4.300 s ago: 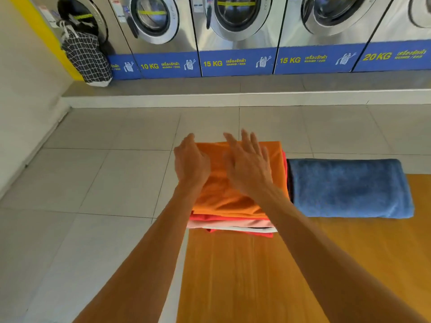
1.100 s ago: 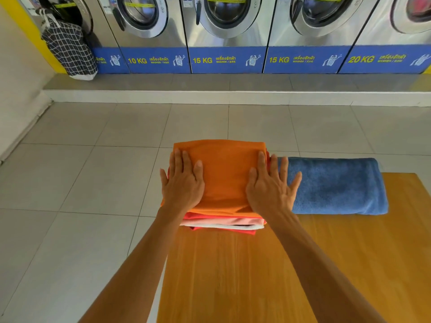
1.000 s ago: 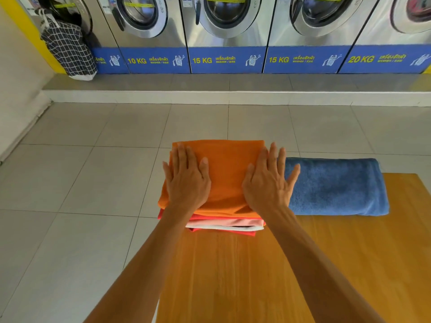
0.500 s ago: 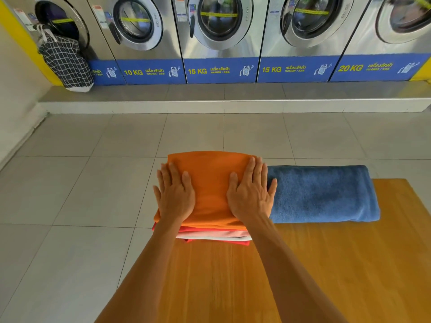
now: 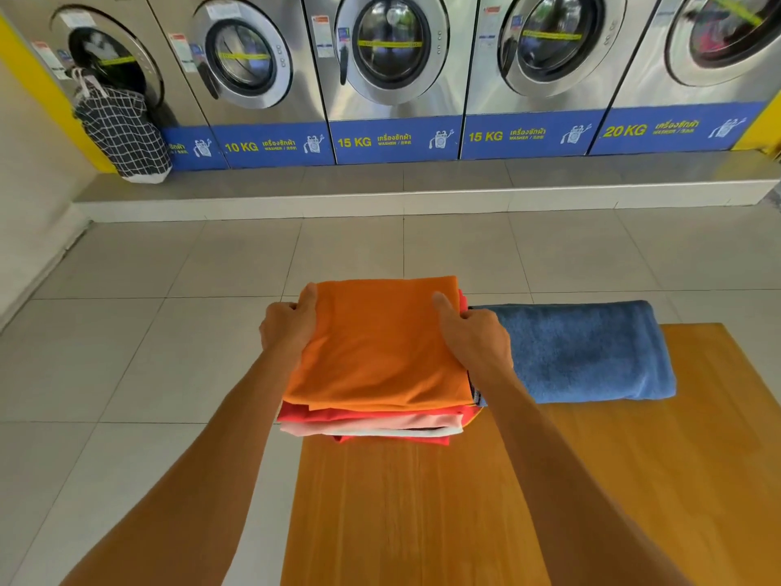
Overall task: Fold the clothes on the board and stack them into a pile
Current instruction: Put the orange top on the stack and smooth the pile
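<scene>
our left hand (image 5: 284, 329) and right hand (image 5: 475, 338) clasp the sides of the folded clothes pile (image 5: 380, 361), orange shirt (image 5: 380, 340) on top, at the wooden board (image 5: 591, 480)'s 11 o'clock corner, the blue towel (image 5: 583, 353) touching it at 3 o'clock.

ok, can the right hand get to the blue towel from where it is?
Probably yes. The right hand grips the pile's right edge, and the blue towel lies right beside it on the board, with nothing between. It must let go first.

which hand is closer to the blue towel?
Right. The right hand grips the orange stack's right edge, right beside the blue towel; the left hand is on the stack's far side.
</scene>
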`<state>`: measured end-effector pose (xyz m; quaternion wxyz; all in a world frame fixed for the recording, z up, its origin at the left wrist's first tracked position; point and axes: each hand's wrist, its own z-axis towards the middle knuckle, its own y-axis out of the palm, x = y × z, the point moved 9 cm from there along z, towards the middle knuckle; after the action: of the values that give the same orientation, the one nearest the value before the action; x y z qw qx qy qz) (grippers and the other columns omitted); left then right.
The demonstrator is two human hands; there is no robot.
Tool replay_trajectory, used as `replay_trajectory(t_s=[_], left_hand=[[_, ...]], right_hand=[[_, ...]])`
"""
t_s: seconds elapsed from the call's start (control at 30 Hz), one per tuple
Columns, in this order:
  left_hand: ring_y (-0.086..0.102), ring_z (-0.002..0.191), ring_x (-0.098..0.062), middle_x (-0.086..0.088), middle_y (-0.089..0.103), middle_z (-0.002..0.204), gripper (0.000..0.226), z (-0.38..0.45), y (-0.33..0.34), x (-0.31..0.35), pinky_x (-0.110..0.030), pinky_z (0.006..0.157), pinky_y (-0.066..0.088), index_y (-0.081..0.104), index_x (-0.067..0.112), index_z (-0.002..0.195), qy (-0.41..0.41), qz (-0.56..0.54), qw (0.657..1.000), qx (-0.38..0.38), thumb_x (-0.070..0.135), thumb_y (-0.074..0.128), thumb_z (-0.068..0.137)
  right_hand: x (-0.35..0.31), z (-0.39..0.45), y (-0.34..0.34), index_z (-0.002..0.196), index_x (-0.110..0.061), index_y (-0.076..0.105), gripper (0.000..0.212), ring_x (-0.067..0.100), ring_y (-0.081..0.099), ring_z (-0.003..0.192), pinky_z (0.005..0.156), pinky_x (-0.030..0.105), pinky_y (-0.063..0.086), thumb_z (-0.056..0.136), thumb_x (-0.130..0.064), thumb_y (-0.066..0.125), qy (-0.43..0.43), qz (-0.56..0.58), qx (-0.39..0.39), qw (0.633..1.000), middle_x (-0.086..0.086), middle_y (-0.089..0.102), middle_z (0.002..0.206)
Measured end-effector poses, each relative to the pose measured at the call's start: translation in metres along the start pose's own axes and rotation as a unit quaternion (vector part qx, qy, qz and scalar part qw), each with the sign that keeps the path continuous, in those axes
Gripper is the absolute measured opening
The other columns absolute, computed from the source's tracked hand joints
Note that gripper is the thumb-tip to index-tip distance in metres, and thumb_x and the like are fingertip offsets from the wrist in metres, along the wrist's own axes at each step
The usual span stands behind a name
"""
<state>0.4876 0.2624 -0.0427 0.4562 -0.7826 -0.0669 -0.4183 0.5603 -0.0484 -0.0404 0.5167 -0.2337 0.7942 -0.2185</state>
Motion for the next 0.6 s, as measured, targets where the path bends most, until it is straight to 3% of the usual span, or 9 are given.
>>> replay_trajectory(t_s=[0.1, 0.2, 0.3, 0.37, 0.47, 0.6], left_hand=[[0.055, 0.085, -0.023, -0.007, 0.061, 0.094, 0.050, 0.002, 0.006, 0.005, -0.035, 0.075, 0.042, 0.062, 0.011, 0.101, 0.015, -0.023, 0.999, -0.020, 0.056, 0.042, 0.097], [0.052, 0.090, -0.025, -0.011, 0.061, 0.105, 0.052, 0.004, 0.005, 0.000, -0.037, 0.078, 0.040, 0.062, 0.007, 0.118, 0.012, -0.032, 0.999, -0.021, 0.051, 0.042, 0.100], [0.050, 0.090, -0.025, -0.009, 0.057, 0.101, 0.051, 0.007, 0.004, -0.007, -0.037, 0.078, 0.040, 0.063, 0.005, 0.119, -0.004, -0.047, 0.999, -0.021, 0.048, 0.042, 0.100], [0.052, 0.091, -0.025, -0.009, 0.059, 0.102, 0.051, 0.009, 0.003, -0.006, -0.037, 0.079, 0.041, 0.064, 0.006, 0.118, 0.010, -0.044, 0.999, -0.021, 0.048, 0.043, 0.100], [0.059, 0.087, -0.026, -0.004, 0.061, 0.090, 0.051, 0.013, 0.001, 0.001, -0.036, 0.077, 0.046, 0.065, 0.011, 0.100, 0.035, -0.025, 0.999, -0.019, 0.055, 0.040, 0.098], [0.058, 0.073, -0.022, -0.005, 0.058, 0.073, 0.053, 0.018, -0.001, 0.016, -0.035, 0.069, 0.049, 0.062, 0.009, 0.084, 0.061, -0.005, 0.998, 0.003, 0.054, 0.040, 0.099]], right_hand=[[-0.006, 0.011, 0.001, 0.091, -0.018, 0.068, 0.056, 0.023, 0.064, 0.078, 0.061, 0.031, 0.044, 0.092, -0.068, 0.044, -0.035, -0.046, 0.021, 0.998, 0.001, 0.067, 0.082], [0.003, 0.016, 0.004, 0.087, -0.011, 0.069, 0.052, 0.025, 0.063, 0.077, 0.063, 0.033, 0.047, 0.100, -0.054, 0.043, -0.037, -0.029, 0.027, 0.999, 0.003, 0.064, 0.078], [0.017, 0.021, 0.008, 0.082, -0.012, 0.069, 0.052, 0.024, 0.064, 0.076, 0.066, 0.037, 0.053, 0.100, -0.053, 0.043, -0.025, 0.003, 0.023, 0.999, 0.004, 0.066, 0.078], [0.013, 0.024, 0.007, 0.077, -0.014, 0.066, 0.052, 0.023, 0.063, 0.072, 0.061, 0.033, 0.048, 0.099, -0.054, 0.042, -0.035, -0.016, 0.022, 0.999, 0.003, 0.064, 0.073], [-0.006, 0.032, -0.007, 0.062, -0.018, 0.052, 0.057, 0.020, 0.052, 0.058, 0.053, 0.028, 0.034, 0.096, -0.062, 0.040, -0.049, -0.050, 0.052, 0.996, -0.001, 0.053, 0.062], [-0.033, 0.046, -0.005, 0.062, -0.017, 0.046, 0.063, 0.018, 0.047, 0.055, 0.053, 0.027, 0.031, 0.096, -0.069, 0.036, -0.063, -0.057, 0.065, 0.994, 0.000, 0.050, 0.061]])
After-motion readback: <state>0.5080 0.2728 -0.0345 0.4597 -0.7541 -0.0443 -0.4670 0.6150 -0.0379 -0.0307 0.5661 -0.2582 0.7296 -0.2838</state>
